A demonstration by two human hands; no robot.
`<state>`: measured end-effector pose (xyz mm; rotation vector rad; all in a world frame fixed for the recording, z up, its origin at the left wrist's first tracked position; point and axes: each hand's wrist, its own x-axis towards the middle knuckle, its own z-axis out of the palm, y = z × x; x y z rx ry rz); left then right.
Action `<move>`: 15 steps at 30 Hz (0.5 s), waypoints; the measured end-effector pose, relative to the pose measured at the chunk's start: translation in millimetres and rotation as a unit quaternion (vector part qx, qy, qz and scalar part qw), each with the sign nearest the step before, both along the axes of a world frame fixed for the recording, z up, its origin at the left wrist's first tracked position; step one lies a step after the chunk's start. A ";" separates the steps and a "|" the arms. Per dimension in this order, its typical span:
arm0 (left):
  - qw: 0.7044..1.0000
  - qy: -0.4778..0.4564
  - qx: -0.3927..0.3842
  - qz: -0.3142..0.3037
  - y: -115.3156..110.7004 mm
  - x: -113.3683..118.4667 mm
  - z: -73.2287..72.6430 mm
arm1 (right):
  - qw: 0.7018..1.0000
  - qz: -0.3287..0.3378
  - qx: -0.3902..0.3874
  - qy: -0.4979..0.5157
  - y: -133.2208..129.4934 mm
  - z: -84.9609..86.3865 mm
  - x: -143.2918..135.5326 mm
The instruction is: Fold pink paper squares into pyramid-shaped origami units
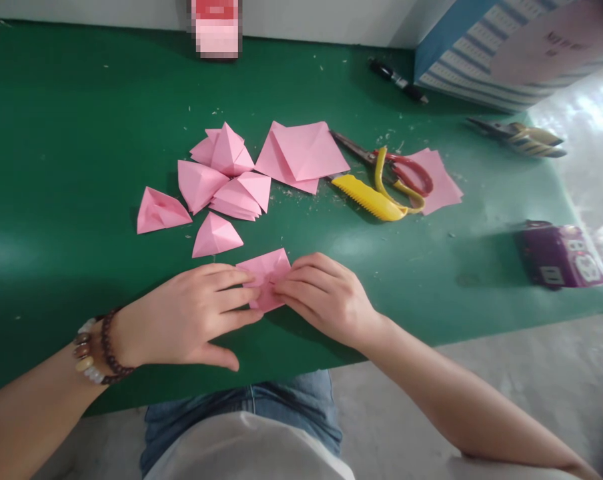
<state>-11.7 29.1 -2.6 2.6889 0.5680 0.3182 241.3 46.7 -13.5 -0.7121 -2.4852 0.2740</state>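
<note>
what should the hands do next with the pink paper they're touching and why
Likely press the pink paper flat with the right hand, while the left hand steadies it: both hands touch opposite sides, and it shows creases.

We could not see the thumb of the right hand [331,300]. Fingers of the left hand [191,317] covered one side of the folded pink paper square [265,267]; we lost its creases there. Pink paper stack [444,180] lay partly hidden under red-handled metal scissors [364,153]. Blue-and-white striped cardboard box [461,57] was cut off upper right, print too blurred for us. Pixelated red-and-pink block [216,30], cropped above: we could not identify it.
</note>
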 end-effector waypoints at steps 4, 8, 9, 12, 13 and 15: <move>1.000 0.007 0.002 -0.001 -0.1 0.7 -0.1 | 1.000 -0.002 -0.008 -0.007 -0.4 0.2 0.1; 1.000 0.004 0.000 0.003 -0.7 1.1 -1.0 | 1.000 -0.001 -0.015 -0.008 -0.3 0.2 0.2; 1.000 0.003 -0.001 0.003 -0.7 1.2 -1.0 | 1.000 -0.001 -0.016 -0.008 -0.2 0.3 0.1; 1.000 0.007 -0.005 0.002 0.0 1.4 -0.4 | 1.000 -0.005 -0.017 -0.007 -0.1 0.8 -0.3; 1.000 0.010 -0.004 -0.002 0.3 1.4 -0.2 | 1.000 -0.006 -0.018 -0.007 -0.3 1.1 -0.5; 1.000 0.016 -0.006 -0.003 0.9 1.4 0.3 | 1.000 -0.005 -0.020 -0.005 -0.9 1.4 -0.9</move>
